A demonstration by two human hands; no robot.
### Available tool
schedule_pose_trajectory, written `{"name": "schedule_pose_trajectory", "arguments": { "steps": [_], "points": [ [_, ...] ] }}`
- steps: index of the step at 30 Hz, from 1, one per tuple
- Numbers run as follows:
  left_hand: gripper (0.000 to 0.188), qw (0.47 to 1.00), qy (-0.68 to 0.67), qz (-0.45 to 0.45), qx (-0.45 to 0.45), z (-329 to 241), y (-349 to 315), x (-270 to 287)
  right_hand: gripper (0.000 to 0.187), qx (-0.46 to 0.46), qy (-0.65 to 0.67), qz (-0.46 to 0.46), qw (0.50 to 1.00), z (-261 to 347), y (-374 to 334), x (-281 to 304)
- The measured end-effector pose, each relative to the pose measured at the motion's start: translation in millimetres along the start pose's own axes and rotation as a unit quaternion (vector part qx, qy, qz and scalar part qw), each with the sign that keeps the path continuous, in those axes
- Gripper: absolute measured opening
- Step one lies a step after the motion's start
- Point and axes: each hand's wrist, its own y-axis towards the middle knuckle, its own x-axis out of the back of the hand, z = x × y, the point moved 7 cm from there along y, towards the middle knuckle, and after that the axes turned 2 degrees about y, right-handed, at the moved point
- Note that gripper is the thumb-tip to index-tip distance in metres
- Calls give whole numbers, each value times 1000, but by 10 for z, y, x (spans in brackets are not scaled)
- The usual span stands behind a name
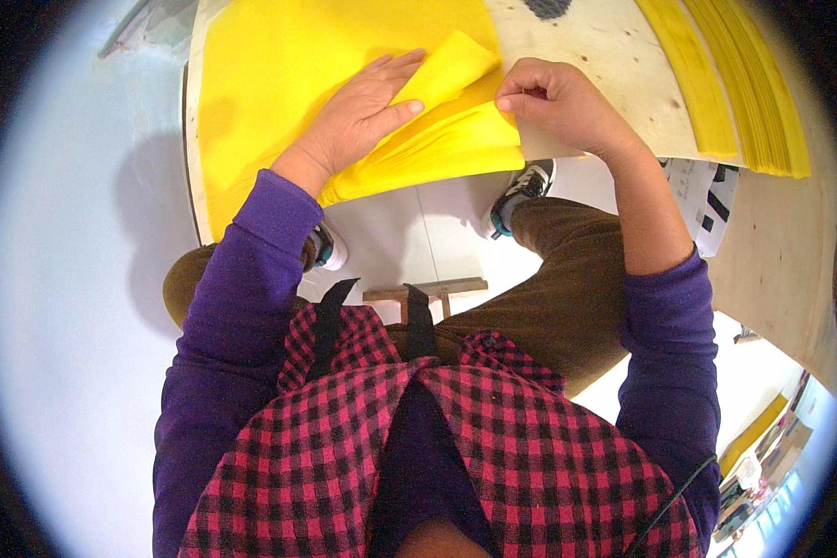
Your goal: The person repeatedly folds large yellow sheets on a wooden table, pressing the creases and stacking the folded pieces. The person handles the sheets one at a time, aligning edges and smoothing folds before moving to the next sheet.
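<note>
A large bright yellow cloth (279,56) covers much of the wooden table in front of me, and its near right part is folded and rumpled. My left hand (363,110) lies on this cloth with fingers stretched out and thumb apart, beside a raised fold. My right hand (556,100) pinches the cloth's right edge between thumb and forefinger. Between my hands the fabric runs in creases, and its near edge hangs at the table's front.
Bare wooden tabletop (595,42) shows right of the cloth. A stack of folded yellow cloths (749,84) lies at the far right. A dark grey object (549,7) sits at the top edge. Below are my shoes and a small wooden stool (456,286).
</note>
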Motion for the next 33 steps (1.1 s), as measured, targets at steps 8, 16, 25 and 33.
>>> {"name": "schedule_pose_trajectory", "arguments": {
  "steps": [8, 16, 25, 33],
  "points": [
    [55, 1000, -3, -2, -3, 9, -5, 4, 10, 7, -7, 1, 1000, 93, 31, 23],
    [57, 1000, -16, 8, 24, 12, -26, 6, 12, 7, -17, 6, 1000, 160, 29, 32],
    [59, 1000, 5, 1, 8, 11, -18, 12, 12, 1, -11, 8, 1000, 178, 52, 49],
    [56, 1000, -7, 4, -4, 3, 10, 6, 12, 5, -29, 15, 999, 233, 99, 69]
  ]
}}
